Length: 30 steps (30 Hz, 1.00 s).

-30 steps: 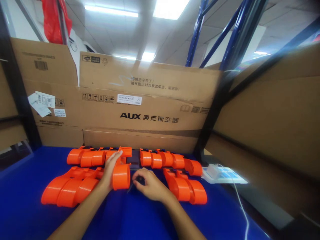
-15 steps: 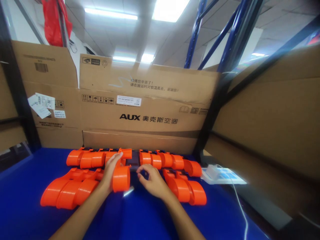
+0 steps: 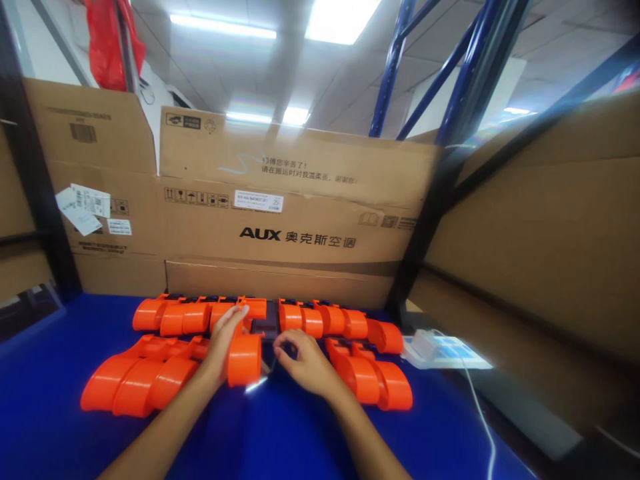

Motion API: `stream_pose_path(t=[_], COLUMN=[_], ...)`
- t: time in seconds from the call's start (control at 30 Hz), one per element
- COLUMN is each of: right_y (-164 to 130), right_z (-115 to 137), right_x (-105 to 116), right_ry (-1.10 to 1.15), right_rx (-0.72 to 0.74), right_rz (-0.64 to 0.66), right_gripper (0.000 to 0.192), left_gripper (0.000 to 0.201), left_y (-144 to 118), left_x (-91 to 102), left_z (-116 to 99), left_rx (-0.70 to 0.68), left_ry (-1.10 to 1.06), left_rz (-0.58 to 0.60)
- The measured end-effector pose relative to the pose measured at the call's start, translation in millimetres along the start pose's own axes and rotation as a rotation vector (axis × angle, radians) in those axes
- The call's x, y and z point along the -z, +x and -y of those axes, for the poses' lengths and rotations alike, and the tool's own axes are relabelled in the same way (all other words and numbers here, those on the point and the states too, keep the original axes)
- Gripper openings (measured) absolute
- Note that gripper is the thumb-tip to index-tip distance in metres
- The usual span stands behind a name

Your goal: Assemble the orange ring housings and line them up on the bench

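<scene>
My left hand [image 3: 223,343] is wrapped around an orange plastic cylinder part [image 3: 244,360] at the end of the near left group of orange parts [image 3: 135,380]. My right hand [image 3: 303,360] hovers just right of it with thumb and fingers pinched together; whether something small sits in the pinch I cannot tell. A small shiny piece [image 3: 256,385] lies on the blue table [image 3: 280,440] below the cylinder. A dark block [image 3: 265,325] sits between the two far rows, just beyond both hands.
Two far rows of orange parts [image 3: 190,315] [image 3: 340,323] and a near right group [image 3: 375,377] lie on the table. Cardboard boxes [image 3: 290,220] wall in the back and right. A white charger with a cable [image 3: 425,343] lies on a pad at right.
My right hand has lifted off the table and moved slightly toward the orange cylinder, its fingers now pinched. The left hand has kept its hold.
</scene>
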State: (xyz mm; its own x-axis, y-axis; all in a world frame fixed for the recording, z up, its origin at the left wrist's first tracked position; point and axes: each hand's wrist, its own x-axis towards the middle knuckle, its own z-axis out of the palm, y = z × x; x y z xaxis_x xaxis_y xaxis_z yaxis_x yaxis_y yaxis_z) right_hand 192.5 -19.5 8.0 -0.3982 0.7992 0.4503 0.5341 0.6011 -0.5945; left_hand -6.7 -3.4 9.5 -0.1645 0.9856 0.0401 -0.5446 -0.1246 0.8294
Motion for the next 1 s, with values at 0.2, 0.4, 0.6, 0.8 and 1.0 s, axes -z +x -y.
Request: stream_pose_path(t=[0.2,0.4,0.6,0.8,1.0], right_y=[5,10,12,13,13], right_z=[-5,-8,-12,-11,-11], right_x=[2,2,5,5,5], right_ry=[0.152,0.460,0.691,0.793,0.804], right_rx=[-0.052,-0.108,-0.231,-0.203,-0.217], right_rz=[-0.053,-0.311,-0.486,-0.488,-0.496], right_gripper=[0.024,0.029,0.036,0.035,0.034], left_gripper=[0.041,0.038,0.040,0.042,0.036], left_y=[-3,-5,-3,-4,-5], left_x=[-2.3,-2.4,1.1,0.2,0.7], left_z=[-1,5,16,17,17], left_rx=[0.018,0.057,0.040,0.042,0.100], left_ry=[0.011,0.013,0.175,0.199,0.148], left_rz=[0.019,0.113,0.216,0.283,0.305])
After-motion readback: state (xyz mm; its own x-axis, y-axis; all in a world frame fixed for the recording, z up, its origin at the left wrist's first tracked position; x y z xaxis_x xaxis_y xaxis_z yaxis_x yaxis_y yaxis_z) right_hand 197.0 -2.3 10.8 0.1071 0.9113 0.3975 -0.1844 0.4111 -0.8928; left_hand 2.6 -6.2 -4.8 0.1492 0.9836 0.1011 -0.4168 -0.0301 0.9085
